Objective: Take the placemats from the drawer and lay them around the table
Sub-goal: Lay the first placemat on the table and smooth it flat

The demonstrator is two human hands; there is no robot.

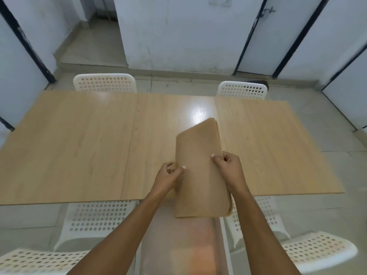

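A stack of tan placemats (200, 171) hangs above the near edge of the light wooden table (79, 147), its long side pointing away from me. My left hand (167, 177) pinches the stack's left edge, thumb on top. On the right edge my right hand (228, 165) grips it, thumb on the top mat and fingers underneath. The tabletop bears nothing that I can see. No drawer is in view.
Two white perforated chairs (104, 82) (242, 89) stand at the table's far side. Two more (95, 217) (264, 215) sit at the near side, below my arms. White walls and dark-framed doors lie beyond; tiled floor surrounds the table.
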